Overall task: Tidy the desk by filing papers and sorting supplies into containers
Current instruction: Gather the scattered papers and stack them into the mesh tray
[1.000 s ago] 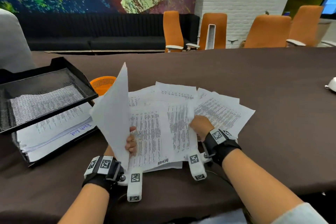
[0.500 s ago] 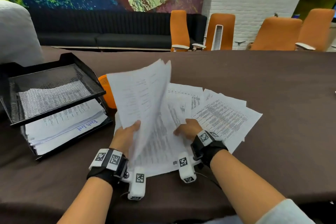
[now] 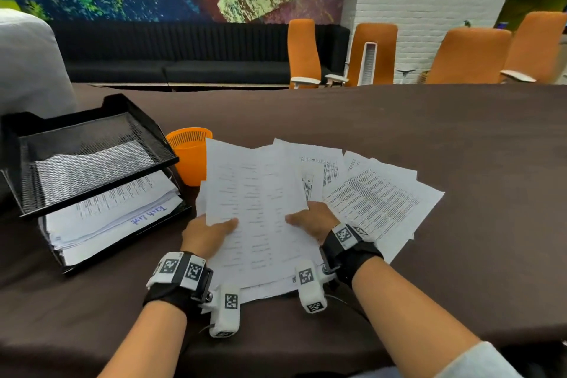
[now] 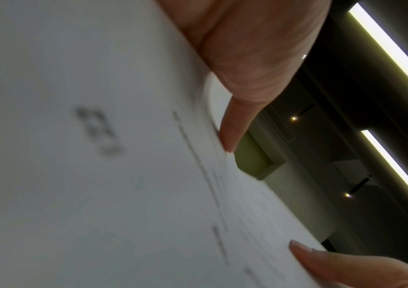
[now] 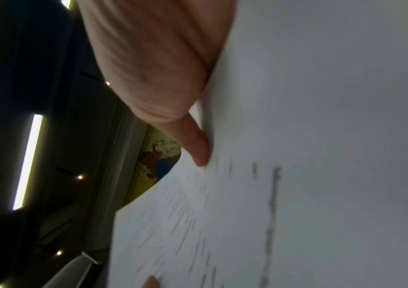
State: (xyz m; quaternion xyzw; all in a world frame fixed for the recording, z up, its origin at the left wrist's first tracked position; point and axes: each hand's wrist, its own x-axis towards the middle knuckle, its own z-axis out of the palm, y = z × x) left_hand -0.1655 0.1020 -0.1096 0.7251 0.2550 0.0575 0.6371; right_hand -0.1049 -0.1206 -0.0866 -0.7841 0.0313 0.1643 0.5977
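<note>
Printed white sheets (image 3: pixel 377 196) lie fanned out on the dark brown table (image 3: pixel 429 132) in front of me. Both hands hold one sheet of printed paper (image 3: pixel 257 205) over the pile, its face toward me. My left hand (image 3: pixel 208 232) pinches its left edge, thumb on top. My right hand (image 3: pixel 313 219) pinches its right edge the same way. The left wrist view shows that paper (image 4: pixel 99 155) under my thumb (image 4: pixel 232 136). In the right wrist view the paper (image 5: pixel 296 175) fills the right side. A black mesh two-tier tray (image 3: pixel 86 156) stands at the left with a paper stack (image 3: pixel 113 215) in its lower tier.
An orange mesh cup (image 3: pixel 190 153) stands between the tray and the papers. Orange chairs (image 3: pixel 472 55) and a dark bench (image 3: pixel 184 55) line the table's far side. A grey chair back (image 3: pixel 27 64) rises at the far left.
The sheet that my left hand held upright has swung down to the right over the pile. My right hand has left the pile and taken the sheet's right edge.
</note>
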